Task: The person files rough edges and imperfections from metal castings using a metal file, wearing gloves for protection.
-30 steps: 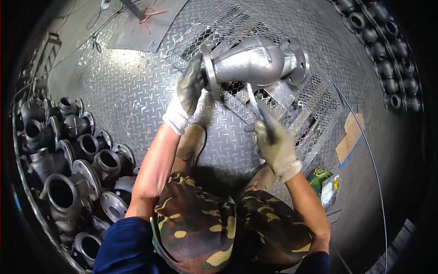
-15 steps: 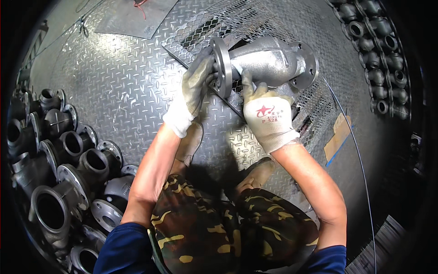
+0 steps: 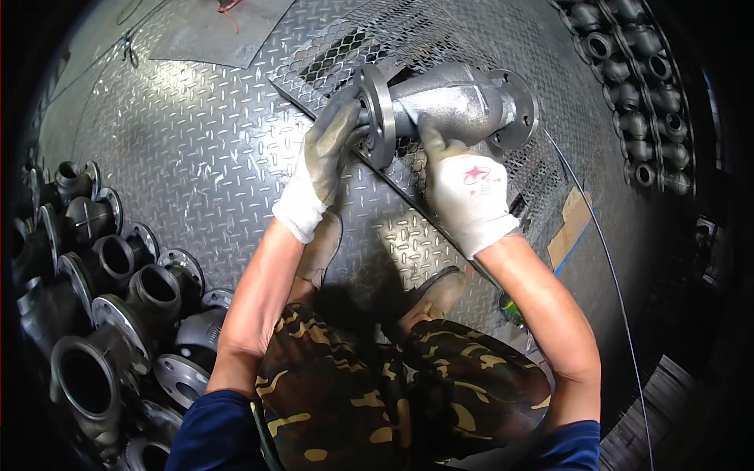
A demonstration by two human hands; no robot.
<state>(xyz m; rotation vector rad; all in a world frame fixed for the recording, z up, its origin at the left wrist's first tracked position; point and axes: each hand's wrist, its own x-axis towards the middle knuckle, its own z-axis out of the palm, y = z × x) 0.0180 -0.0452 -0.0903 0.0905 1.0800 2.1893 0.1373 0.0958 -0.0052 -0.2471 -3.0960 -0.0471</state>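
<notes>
A grey cast-metal valve body, with a round flange at each end, lies tilted on expanded metal mesh. My left hand, in a white glove with a grey palm, is closed on its left flange, the fingers reaching to the flange's outer face. My right hand, gloved alike, is at the near side of the body. One digit stretches up against the metal below a pale patch; the other fingers are curled, and whatever they may hold is hidden.
Several flanged castings crowd the left side. More castings stand in rows at the far right. A thin cable and a brown cardboard piece lie on the right. A flat metal sheet lies on the tread-plate floor.
The fingers of my right hand have drawn in, with one digit still against the valve body. My left hand keeps its place at the flange. The whole view has shifted slightly.
</notes>
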